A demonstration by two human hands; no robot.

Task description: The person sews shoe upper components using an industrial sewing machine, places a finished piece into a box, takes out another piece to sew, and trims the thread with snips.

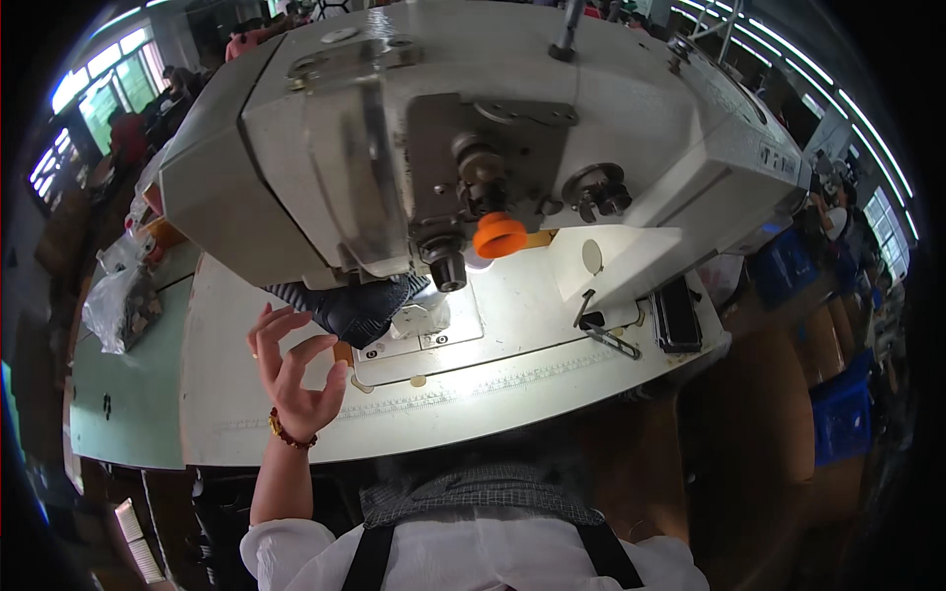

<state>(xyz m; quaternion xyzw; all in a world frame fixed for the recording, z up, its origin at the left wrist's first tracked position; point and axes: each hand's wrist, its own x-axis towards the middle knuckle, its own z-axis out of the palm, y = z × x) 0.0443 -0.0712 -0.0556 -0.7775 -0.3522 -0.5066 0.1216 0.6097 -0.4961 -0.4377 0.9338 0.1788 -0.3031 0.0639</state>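
Note:
A large, pale industrial sewing machine [325, 148] fills the upper middle. Under the left end of its head lies a dark ribbed fabric piece [360, 310], partly hidden by the machine. My left hand [301, 379] is raised over the table just in front of that piece, fingers curved and apart, nothing between them. Its fingertips come close to the fabric's near edge; whether they touch it I cannot tell. A beaded bracelet [288, 431] circles that wrist. My right hand does not show.
The white sewing table [473, 399] carries a printed ruler strip along its front. At right lie a black tray [676, 315] and a small metal tool [613, 341]. A clear plastic bag [118, 310] sits at far left, and blue bins [843, 419] stand right. Other people work behind.

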